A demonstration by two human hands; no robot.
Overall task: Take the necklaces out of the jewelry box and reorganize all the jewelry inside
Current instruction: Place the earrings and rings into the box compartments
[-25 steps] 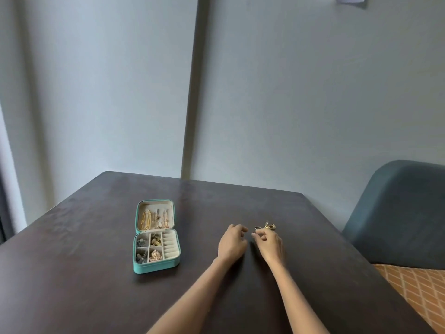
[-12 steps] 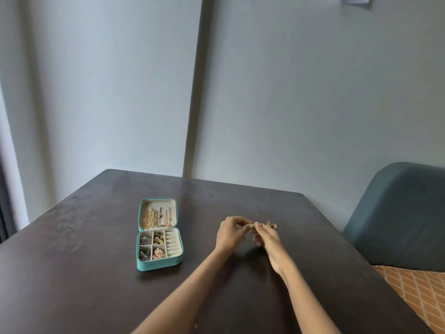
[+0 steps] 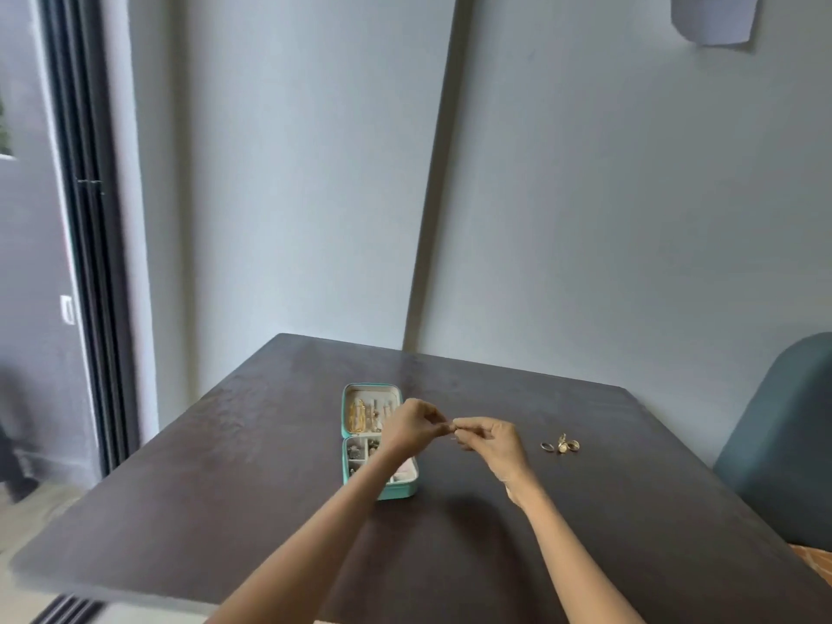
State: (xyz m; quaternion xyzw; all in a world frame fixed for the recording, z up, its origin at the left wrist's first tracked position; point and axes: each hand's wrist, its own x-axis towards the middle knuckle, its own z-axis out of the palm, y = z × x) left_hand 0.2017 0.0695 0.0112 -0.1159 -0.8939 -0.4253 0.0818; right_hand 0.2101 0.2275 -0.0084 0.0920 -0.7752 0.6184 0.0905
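The fingertips (image 3: 445,426) of both hands met in mid-air above the table (image 3: 225,511), thumb and forefinger of each curled in a pinch. The left hand (image 3: 412,423) and the right hand (image 3: 490,439) seemed to hold one very small piece between them, perhaps a fine chain or clasp; it was too small to make out.

Under the left wrist stood the jewelry box (image 3: 378,443), open, near the middle of the table and closer to its far edge. Its lid lay back with gold necklaces (image 3: 359,415) still hanging inside, and its compartments held small pieces. A few rings (image 3: 560,444) lay loose on the bare top to the right of the hands, towards the right edge.

The risk, as I judged it, lay in the pinch: a slip would drop the tiny piece onto the dark top, where it would be hard to find. A careless sweep of the right forearm might scatter the rings towards the edge.
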